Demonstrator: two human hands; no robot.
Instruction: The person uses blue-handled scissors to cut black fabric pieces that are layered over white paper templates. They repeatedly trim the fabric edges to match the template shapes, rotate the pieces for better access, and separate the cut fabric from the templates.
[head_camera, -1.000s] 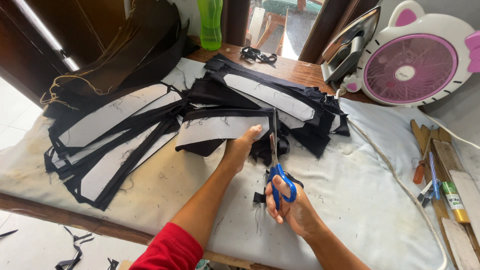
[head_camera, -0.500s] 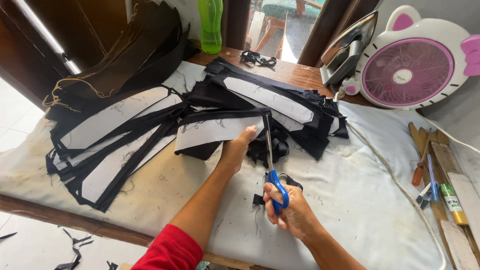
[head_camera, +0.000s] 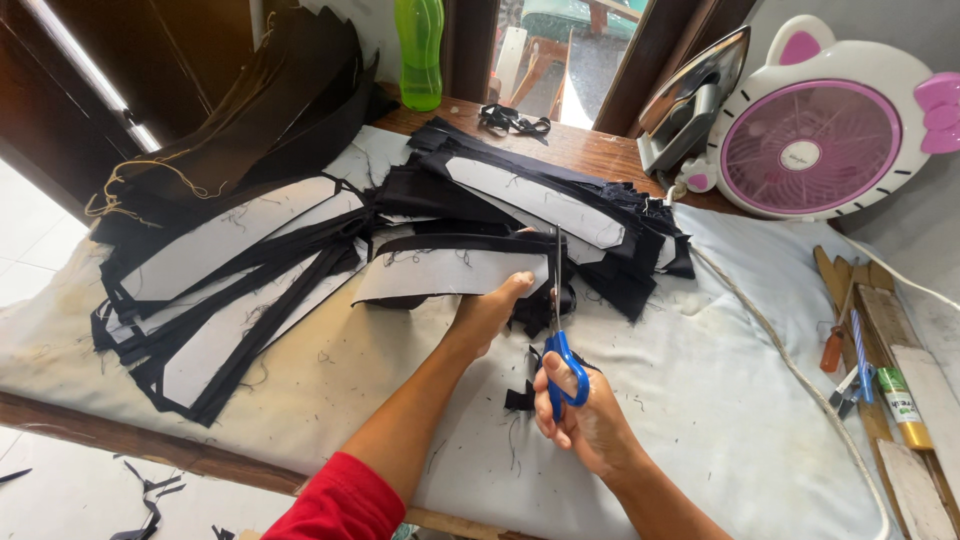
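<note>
The blue-handled scissors (head_camera: 556, 330) stood almost straight up the view, long axis running away from the person, blades pointing toward the far fabric stacks. The right hand (head_camera: 585, 420) had its fingers threaded through the blue loops, clamped on the handles. The left hand (head_camera: 487, 312) lay flat, fingers together, pressing down the black fabric piece with white interfacing (head_camera: 440, 272), which ran crosswise on the padded bench (head_camera: 700, 400) just left of the blades. That piece was black-edged, pale grey-white in the middle, with loose threads. At the right edge lay a small yellow tube with a green cap (head_camera: 903, 408), label unreadable. Beyond stood a green bottle (head_camera: 419, 52).
</note>
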